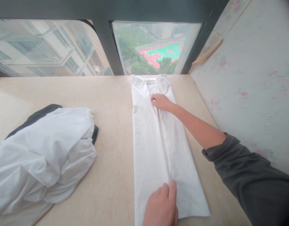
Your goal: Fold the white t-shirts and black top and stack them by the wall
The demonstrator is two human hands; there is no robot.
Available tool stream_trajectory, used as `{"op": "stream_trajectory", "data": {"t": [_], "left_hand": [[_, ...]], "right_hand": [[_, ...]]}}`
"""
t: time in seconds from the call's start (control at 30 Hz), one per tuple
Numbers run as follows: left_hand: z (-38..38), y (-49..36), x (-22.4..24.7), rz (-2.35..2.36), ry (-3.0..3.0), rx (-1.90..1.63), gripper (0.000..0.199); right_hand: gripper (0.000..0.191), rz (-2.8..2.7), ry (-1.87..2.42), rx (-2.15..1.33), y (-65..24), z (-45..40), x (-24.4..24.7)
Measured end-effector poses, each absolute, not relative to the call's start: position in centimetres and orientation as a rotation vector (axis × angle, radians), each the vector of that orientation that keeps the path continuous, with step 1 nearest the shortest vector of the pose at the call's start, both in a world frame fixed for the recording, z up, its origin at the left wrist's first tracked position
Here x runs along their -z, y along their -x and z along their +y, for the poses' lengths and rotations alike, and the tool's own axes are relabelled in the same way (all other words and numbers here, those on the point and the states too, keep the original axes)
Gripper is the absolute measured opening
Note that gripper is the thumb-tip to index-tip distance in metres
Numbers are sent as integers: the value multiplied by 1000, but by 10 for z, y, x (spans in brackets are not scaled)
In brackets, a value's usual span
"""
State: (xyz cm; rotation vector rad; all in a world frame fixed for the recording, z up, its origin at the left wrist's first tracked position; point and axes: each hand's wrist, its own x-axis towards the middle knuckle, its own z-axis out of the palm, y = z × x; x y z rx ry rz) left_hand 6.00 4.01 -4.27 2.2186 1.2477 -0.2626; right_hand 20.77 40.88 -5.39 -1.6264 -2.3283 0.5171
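The white garment point(150, 147) is lying on the pale windowsill point(113, 141), folded into a long strip that is running from the window point(156, 47) toward the wearer. A raised edge is crossing it lengthwise, a little off the middle.

The right hand point(163, 102) is working near the upper end, its grip narrow: the fingers are curling in and appear to be pinching cloth beside that edge. The left hand point(161, 204) is resting near the lower end, fingers reaching forward over the cloth; whether its grip is pinching the layer or only pressing on it, I cannot tell.

Judged as a step, the hands appear to be laying the edge straight. Good practice here is holding both ends under light, even tension, so the edge is running true and not slanting. The upper end is showing some bunching and is needing a flat palm; a hard pinch is likely creasing thin cloth.

The lower corner is spreading wider than the top, so alignment is deserving a check. The white cloth point(47, 150), bundled over dark fabric point(35, 121), is lying well apart at left, not interfering.
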Motion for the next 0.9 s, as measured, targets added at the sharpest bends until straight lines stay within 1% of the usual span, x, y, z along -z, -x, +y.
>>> {"op": "stream_trajectory", "data": {"t": [0.07,0.13,0.23,0.3,0.37,0.43,0.5,0.6,0.7,0.8,0.9], "left_hand": [[37,-60,47,1262,-2251,237,72],[34,-58,50,1284,-2286,129,66],[40,-50,48,1333,-2351,-167,53],[51,-42,44,1369,-2423,-398,44],[65,-33,41,1421,-2515,-544,43],[77,-25,42,1500,-2595,-530,50],[83,-20,48,1568,-2646,-418,59],[81,-18,56,1595,-2686,-307,65],[77,-20,59,1619,-2704,-296,66],[77,-21,62,1635,-2726,-346,66],[79,-19,68,1621,-2746,-395,67]], "right_hand": [[21,-2308,1628,-521,-207,408,54],[22,-2325,1639,-499,-207,407,52],[22,-2302,1658,-383,-207,405,51],[27,-2239,1639,-284,-205,404,52],[33,-2239,1575,-220,-200,405,54],[39,-2333,1491,-201,-193,406,57],[42,-2442,1469,-222,-184,408,60],[43,-2459,1573,-271,-170,420,63],[43,-2222,1724,-338,-157,448,61],[44,-1876,1859,-517,-146,490,58],[36,-1658,1917,-723,-140,526,55]]}}
